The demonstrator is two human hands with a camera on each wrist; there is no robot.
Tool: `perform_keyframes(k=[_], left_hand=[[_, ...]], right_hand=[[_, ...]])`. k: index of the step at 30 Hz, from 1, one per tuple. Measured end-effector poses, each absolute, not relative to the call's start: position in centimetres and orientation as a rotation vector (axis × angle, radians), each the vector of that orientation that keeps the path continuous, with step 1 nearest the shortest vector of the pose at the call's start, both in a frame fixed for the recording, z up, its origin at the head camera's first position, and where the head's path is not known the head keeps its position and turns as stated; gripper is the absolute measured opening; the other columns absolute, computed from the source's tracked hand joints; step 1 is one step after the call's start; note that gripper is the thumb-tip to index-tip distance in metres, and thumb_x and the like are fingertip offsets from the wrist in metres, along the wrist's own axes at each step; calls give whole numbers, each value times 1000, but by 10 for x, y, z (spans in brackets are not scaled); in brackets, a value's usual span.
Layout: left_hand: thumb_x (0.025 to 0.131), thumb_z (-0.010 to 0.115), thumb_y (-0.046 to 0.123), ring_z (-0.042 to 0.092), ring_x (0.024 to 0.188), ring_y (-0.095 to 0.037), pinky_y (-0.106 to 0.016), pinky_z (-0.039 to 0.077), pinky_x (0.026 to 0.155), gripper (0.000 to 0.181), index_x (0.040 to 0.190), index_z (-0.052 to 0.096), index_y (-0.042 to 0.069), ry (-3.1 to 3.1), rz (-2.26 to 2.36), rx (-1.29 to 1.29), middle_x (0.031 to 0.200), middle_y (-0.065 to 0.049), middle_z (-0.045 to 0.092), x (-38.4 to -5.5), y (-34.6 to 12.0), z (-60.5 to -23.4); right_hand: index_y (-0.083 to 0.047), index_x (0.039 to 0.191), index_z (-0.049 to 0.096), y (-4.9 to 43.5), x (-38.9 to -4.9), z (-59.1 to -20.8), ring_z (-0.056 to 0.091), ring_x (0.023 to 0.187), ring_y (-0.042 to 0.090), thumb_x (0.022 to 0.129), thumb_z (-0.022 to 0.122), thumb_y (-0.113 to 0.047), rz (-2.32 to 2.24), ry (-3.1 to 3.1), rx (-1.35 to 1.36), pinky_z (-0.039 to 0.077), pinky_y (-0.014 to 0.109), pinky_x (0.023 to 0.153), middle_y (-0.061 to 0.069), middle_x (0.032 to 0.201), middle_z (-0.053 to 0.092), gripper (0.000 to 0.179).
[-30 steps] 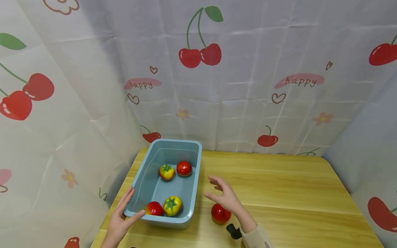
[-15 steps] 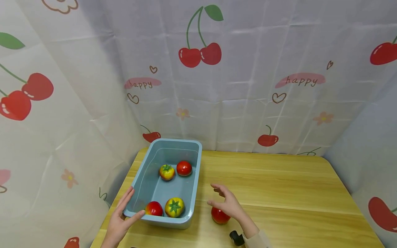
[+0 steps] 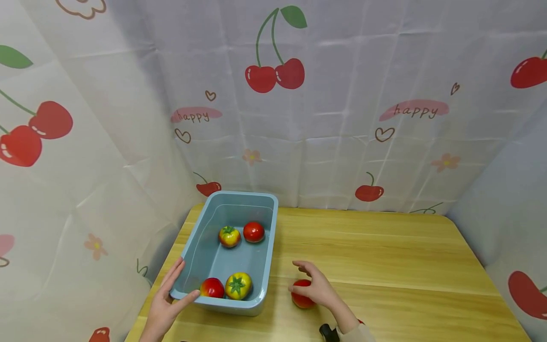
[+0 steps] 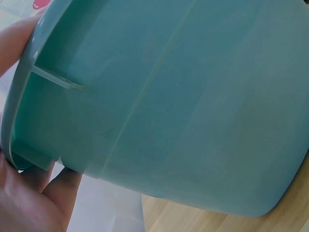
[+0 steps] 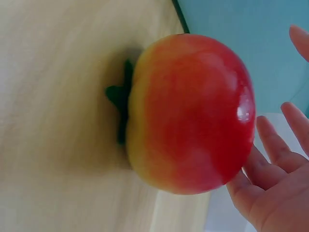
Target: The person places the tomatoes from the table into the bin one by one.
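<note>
My left hand (image 3: 164,304) grips the near left corner of a blue plastic bin (image 3: 272,247), thumb on the rim and fingers along the outer side. From below, the left wrist view shows fingers (image 4: 65,191) under the bin's rim. On the table right of the bin lies a red-and-yellow toy tomato (image 5: 193,116), green leaves facing down. Over it hovers my right hand (image 3: 318,286), fingers spread in a loose curve. In the right wrist view, the fingers (image 5: 275,145) lie beside the tomato; whether they touch it I cannot tell.
Inside the bin are a yellow toy tomato (image 3: 238,286) and a red one (image 3: 212,288) at the near end, with another yellow (image 3: 229,236) and red one (image 3: 254,232) farther back. A red object (image 3: 361,321) peeks past the right sleeve. Printed curtains (image 3: 325,156) surround the wooden table (image 3: 384,247).
My right hand has come down and slightly right, over the tomato on the table. The near yellow tomato in the bin rocked right, then back left. My left hand has stayed put.
</note>
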State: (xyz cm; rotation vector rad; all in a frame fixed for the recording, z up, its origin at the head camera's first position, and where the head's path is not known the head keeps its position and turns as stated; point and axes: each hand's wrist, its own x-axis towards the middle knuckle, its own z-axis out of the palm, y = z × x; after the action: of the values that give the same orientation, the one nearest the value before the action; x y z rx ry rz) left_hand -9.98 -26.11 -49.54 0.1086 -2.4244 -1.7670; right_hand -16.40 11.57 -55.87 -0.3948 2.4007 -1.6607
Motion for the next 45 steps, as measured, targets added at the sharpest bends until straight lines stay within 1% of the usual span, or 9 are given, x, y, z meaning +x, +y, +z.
perform_keyframes(k=[3,6,10,13,18,25,29,37,45], left_hand=[[80,75,11,26,128,-11,-6,34,87,76,146,37,15,-2437,-1768,125,152,3,23,-101,-262,-497],[80,75,12,26,129,-14,-6,34,87,77,146,36,17,-2451,-1766,144,152,5,23,-102,-263,-498],[80,75,11,26,129,-14,-6,34,87,76,146,37,16,-2440,-1768,129,153,3,23,-101,-262,-497],[80,75,10,26,128,-13,-5,34,87,76,145,37,15,-2425,-1771,109,152,1,23,-100,-261,-496],[80,75,11,26,129,-13,-6,34,87,76,145,38,15,-2428,-1768,109,152,1,24,-100,-262,-496],[80,76,13,26,129,-15,-6,34,88,77,146,37,15,-2442,-1776,125,153,3,23,-101,-262,-495],[80,76,12,26,130,-20,-6,34,87,76,145,37,15,-2441,-1765,124,153,2,23,-101,-261,-493],[79,76,11,26,130,-17,-5,33,87,76,145,37,15,-2439,-1774,129,153,1,23,-100,-261,-493],[79,76,13,26,130,-22,-5,34,86,76,145,37,15,-2446,-1755,133,153,0,22,-100,-262,-494]], right_hand=[[-5,135,47,118,-163,-561,40,123,41,78,77,-24,-1646,2393,-387,35,58,97,17,136,45,67],[-3,135,46,119,-162,-562,39,122,44,77,78,-20,-1622,2387,-381,42,54,92,19,135,45,68],[-1,134,46,118,-158,-557,39,119,47,75,78,-14,-1604,2365,-380,50,49,81,25,133,44,69],[-1,134,45,118,-157,-560,41,118,47,74,79,-14,-1590,2362,-375,51,47,77,27,132,44,70],[-2,134,46,121,-159,-575,43,116,46,72,81,-17,-1560,2372,-363,50,49,77,27,130,44,72],[-3,133,47,121,-158,-579,49,107,41,70,82,-18,-1501,2411,-329,49,51,77,24,128,46,73],[-2,132,47,121,-158,-578,49,108,42,70,82,-16,-1490,2420,-313,48,54,78,24,130,45,73],[-1,133,46,121,-158,-577,49,109,42,70,83,-16,-1527,2407,-297,48,53,79,25,131,46,74],[-1,134,45,120,-161,-571,49,109,40,72,81,-19,-1564,2406,-297,47,54,83,23,132,47,73]])
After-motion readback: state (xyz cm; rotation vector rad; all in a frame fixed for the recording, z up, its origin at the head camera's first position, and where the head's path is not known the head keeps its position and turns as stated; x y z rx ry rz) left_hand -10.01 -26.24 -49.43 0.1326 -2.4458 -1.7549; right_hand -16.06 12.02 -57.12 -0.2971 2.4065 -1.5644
